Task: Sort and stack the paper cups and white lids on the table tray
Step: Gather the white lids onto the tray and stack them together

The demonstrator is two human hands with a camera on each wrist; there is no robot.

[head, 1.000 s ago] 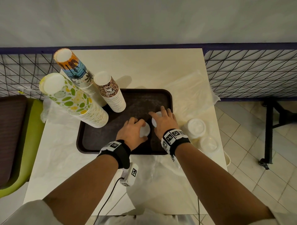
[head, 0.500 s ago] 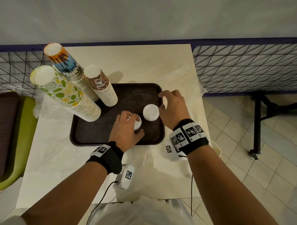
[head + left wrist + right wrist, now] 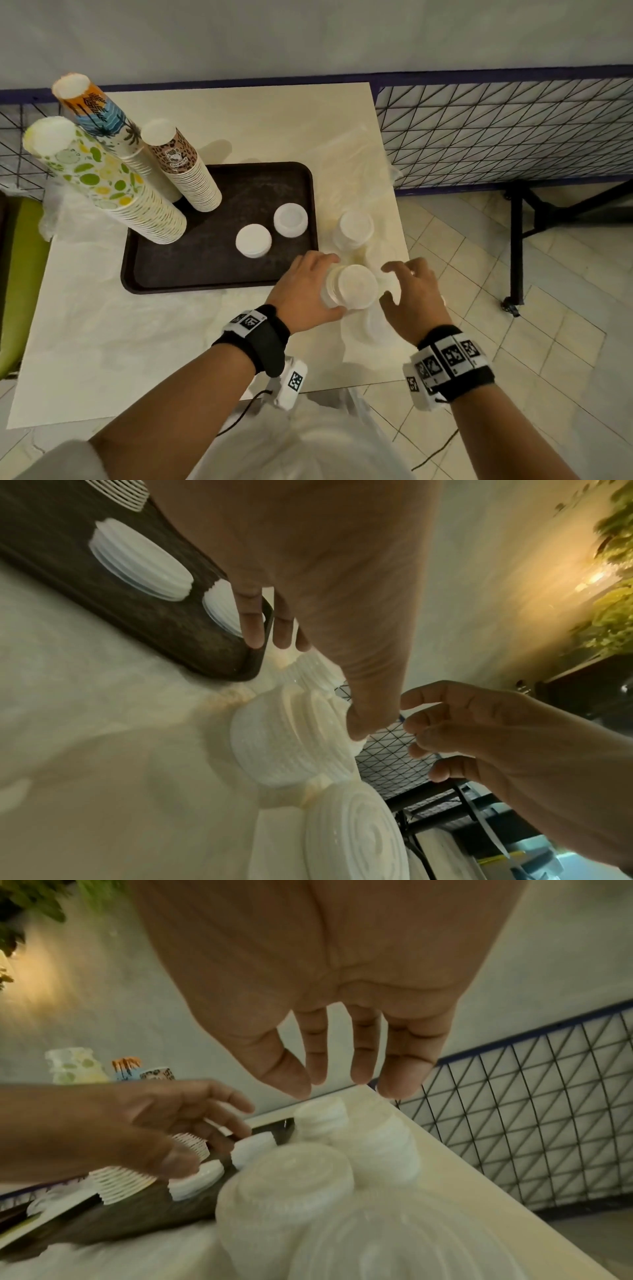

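Note:
A dark tray (image 3: 205, 274) holds three tall printed cup stacks: green-spotted (image 3: 102, 181), orange-blue (image 3: 99, 116) and leopard (image 3: 181, 164). Two short white lid piles (image 3: 253, 240) (image 3: 290, 219) also sit on it. Right of the tray, a wrapped lid stack (image 3: 358, 286) (image 3: 284, 739) (image 3: 287, 1177) stands on the table. My left hand (image 3: 330, 284) (image 3: 315, 688) (image 3: 212, 1137) spreads around its left side; contact is unclear through blur. On the other side my right hand (image 3: 390, 282) (image 3: 342, 1085) hovers with fingers spread, holding nothing.
Another wrapped lid stack (image 3: 354, 226) stands behind the near one, and a third (image 3: 373, 325) lies under my right hand near the table's right edge. Crinkled clear plastic (image 3: 359, 161) covers that side. A wire fence (image 3: 496, 130) runs behind; a green seat (image 3: 20, 274) is left.
Both hands left the tray and moved right and toward me, to the wrapped lid stack. The left hand let go of its lid pile, which stays on the tray.

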